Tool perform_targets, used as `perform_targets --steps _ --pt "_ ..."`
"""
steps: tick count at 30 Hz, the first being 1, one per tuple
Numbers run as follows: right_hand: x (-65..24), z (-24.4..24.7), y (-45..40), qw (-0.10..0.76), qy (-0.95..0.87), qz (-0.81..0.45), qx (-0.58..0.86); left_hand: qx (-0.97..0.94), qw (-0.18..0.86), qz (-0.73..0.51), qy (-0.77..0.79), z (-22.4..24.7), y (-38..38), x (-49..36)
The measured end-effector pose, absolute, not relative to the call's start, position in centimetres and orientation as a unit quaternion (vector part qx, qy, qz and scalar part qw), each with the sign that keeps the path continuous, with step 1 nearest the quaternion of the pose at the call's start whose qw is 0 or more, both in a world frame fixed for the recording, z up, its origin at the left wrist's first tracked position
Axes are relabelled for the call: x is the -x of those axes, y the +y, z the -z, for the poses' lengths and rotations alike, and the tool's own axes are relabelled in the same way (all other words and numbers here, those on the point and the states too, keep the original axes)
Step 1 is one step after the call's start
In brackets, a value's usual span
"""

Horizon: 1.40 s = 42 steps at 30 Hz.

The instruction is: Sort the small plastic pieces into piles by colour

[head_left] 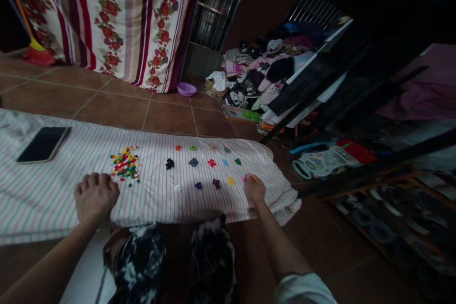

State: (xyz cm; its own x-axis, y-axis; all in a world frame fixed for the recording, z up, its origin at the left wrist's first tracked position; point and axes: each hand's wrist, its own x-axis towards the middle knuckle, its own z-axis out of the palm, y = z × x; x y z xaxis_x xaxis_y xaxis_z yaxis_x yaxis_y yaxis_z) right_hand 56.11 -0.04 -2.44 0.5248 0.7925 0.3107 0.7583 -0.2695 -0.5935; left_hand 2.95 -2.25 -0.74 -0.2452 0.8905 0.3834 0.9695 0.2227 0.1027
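Note:
My left hand (96,195) rests on the striped cloth (153,204) with its fingers curled under, beside a mixed pile of tiny coloured pieces (125,165). No object shows in it. At the right end of the cloth, my right hand (255,189) has its fingertips pinched together at a small pink piece (244,178). Between the hands lie small heaps sorted by colour, among them black pieces (170,164), grey pieces (193,162), red pieces (212,163), brown pieces (216,184), yellow pieces (230,180) and dark green pieces (238,161).
A phone (43,144) lies on the cloth at the far left. Beyond it, a floral curtain (135,19) hangs over the tiled floor. A purple basin (186,89) and a heap of clothes (263,66) are farther back. Dark shelving (377,166) stands on the right.

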Motion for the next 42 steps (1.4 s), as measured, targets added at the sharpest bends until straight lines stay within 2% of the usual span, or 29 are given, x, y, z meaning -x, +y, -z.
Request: perform_targets --steps 16,29,42 --pt "-56.6 4.1 2.1 0.255 -0.475 -0.010 0.842 0.599 0.111 0.152 -0.778 0.3 -2.2 -3.2" --pt "-57.3 5.3 1.4 0.289 -0.609 0.022 0.738 0.595 0.094 0.140 -0.786 0.1 -2.2 -3.2" --pt "-56.2 4.1 2.6 0.247 -0.557 0.028 0.793 0.597 0.091 0.155 -0.782 0.1 -2.1 -3.2"
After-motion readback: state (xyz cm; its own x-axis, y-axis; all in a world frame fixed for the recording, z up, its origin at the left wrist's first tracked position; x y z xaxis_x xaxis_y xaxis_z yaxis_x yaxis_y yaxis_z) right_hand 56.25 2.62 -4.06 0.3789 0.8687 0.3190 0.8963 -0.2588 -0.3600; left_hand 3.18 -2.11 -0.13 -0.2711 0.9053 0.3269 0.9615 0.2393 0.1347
